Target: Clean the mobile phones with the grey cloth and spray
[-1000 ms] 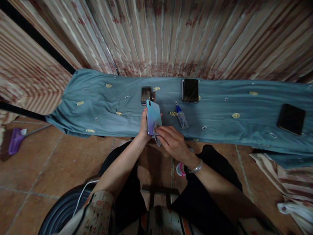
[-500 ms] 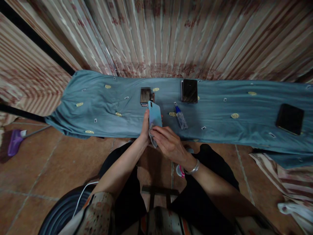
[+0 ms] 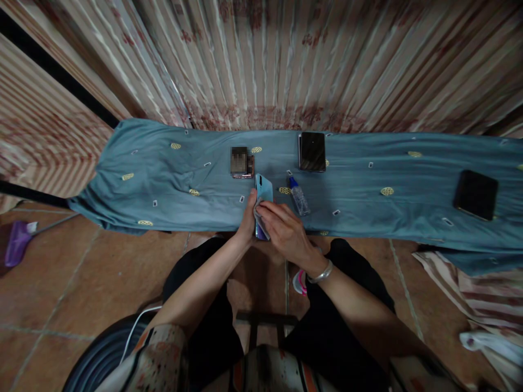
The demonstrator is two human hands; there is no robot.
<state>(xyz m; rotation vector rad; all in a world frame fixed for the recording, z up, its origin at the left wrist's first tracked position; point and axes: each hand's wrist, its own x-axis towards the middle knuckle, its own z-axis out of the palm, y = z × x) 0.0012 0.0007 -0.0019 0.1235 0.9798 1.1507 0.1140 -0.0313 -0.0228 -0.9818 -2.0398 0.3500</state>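
Note:
A light-blue smartphone [image 3: 265, 188] is tilted up at the table's front edge, its back with the camera strip facing me. My left hand [image 3: 247, 219] grips it along the left side, the thumb on its edge. With fingers pinched together, my right hand [image 3: 285, 227] presses a grey cloth [image 3: 260, 216] against the phone's back. The lower part of the phone shows purple-blue below the cloth. Just right of the phone, a clear spray bottle [image 3: 300, 199] with a blue cap lies on the tablecloth.
The teal cloth [image 3: 196, 169] covers a long narrow table. On it lie a small blurred-out device [image 3: 242, 162], a dark flat device [image 3: 312, 152] and a black flat object [image 3: 476, 195]. Curtains [image 3: 261, 71] hang behind. A purple broom [image 3: 18, 242] rests on the floor at left.
The phone has turned more edge-on and come slightly lower. The cloth in my right hand has moved up relative to the phone's back, uncovering its lower end. My view has shifted slightly.

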